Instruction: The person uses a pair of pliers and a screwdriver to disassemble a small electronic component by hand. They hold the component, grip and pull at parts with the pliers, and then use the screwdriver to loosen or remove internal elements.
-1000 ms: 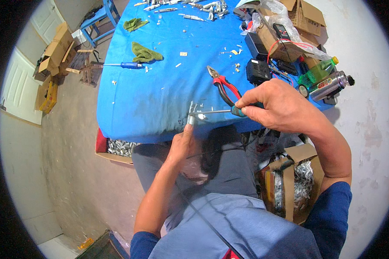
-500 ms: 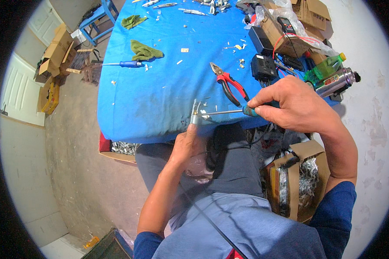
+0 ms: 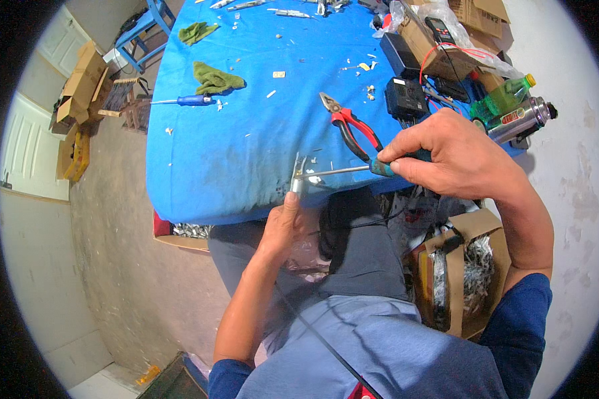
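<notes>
My left hand [image 3: 285, 223] grips a small silvery metal piece [image 3: 297, 181] by its lower end, thumb along it, at the table's near edge. Two thin prongs stick up from the piece's top. In my right hand [image 3: 446, 156] is a screwdriver [image 3: 343, 171] with a teal handle, held between thumb and fingers. Its shaft points left, and the tip meets the metal piece near the base of the prongs. Red-and-black pliers [image 3: 354, 130] lie with handles parted just beyond the screwdriver. Small white scraps [image 3: 314, 177] are scattered by the tip.
The blue-covered table [image 3: 246, 146] holds a blue-handled screwdriver [image 3: 192, 100], green cloths [image 3: 216, 78] and several metal pieces at the far edge. On the right are a black box [image 3: 406, 98], a green bottle [image 3: 506, 96] and a steel flask [image 3: 520, 121]. Cartons [image 3: 472, 226] stand below.
The view has shifted slightly. Both hands keep their grips, and the screwdriver tip stays against the metal piece, with the shaft at a slightly steeper slant.
</notes>
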{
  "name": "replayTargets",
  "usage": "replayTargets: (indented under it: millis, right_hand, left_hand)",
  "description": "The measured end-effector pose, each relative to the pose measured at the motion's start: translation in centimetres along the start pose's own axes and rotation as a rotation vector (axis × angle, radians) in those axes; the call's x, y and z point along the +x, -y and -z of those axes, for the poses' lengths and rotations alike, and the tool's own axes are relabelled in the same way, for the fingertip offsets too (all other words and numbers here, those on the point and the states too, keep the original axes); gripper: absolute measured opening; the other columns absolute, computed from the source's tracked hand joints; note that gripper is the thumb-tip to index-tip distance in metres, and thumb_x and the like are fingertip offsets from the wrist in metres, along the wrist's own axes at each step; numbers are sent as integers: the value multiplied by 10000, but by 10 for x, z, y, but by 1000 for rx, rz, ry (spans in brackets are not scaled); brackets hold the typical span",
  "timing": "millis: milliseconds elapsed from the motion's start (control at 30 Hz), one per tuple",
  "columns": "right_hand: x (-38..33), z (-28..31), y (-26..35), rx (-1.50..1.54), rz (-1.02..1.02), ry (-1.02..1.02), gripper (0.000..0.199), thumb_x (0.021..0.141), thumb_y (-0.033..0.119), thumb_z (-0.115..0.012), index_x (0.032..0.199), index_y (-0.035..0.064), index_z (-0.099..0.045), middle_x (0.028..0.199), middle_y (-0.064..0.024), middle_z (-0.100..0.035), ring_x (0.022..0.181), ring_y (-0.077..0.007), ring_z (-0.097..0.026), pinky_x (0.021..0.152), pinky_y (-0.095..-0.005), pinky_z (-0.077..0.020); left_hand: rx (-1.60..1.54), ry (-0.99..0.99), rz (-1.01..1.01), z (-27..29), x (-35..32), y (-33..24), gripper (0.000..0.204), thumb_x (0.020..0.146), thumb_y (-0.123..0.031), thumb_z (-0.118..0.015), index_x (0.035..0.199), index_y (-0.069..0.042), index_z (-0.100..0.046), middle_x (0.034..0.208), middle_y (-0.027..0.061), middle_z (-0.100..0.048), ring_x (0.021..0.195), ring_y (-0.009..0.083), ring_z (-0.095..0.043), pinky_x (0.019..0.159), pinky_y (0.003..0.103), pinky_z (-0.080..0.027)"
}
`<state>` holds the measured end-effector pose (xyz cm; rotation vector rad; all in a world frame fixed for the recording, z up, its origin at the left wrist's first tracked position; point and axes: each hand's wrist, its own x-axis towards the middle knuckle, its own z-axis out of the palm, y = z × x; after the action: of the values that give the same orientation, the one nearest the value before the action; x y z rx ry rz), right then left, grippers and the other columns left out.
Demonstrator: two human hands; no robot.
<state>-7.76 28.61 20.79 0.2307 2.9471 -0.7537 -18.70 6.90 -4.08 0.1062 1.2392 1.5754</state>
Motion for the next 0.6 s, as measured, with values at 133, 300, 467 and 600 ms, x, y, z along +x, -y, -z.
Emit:
replayTargets:
  millis: [133,300,467,600]
  right_hand:
    - [7,0,-2,-7,24,16,215,760,163,-627,889,24,-729,810,-183,-692,774,-328,-674,724,-382,-527]
    - [18,7,-4,40,40,91,254,765,180,-631,924,5,-724,850,-181,-704,791,-305,-686,764,-368,-527]
    - [34,11,-31,235,-181,232,294,790,206,-642,982,-1,-727,737,-98,-676,572,-164,-608,552,-295,-498]
    - [38,5,-62,392,-289,269,286,812,203,-662,1000,-1,-728,674,-25,-621,499,-75,-521,426,-239,-418]
  left_hand:
    - [33,-15,-5,-1,-1,-3,592,902,-645,-505,623,-151,-337,526,-29,-281,475,115,-248,473,281,-227]
    - [54,5,-20,1,-1,-2,597,900,-647,-507,618,-151,-334,534,-34,-277,481,110,-241,471,279,-212]
    - [105,17,-37,2,1,3,588,912,-638,-497,620,-151,-343,542,-37,-284,485,102,-244,471,279,-200]
    - [123,33,-2,-2,-5,-8,613,920,-652,-469,654,-102,-508,592,-37,-408,559,80,-345,510,264,-281]
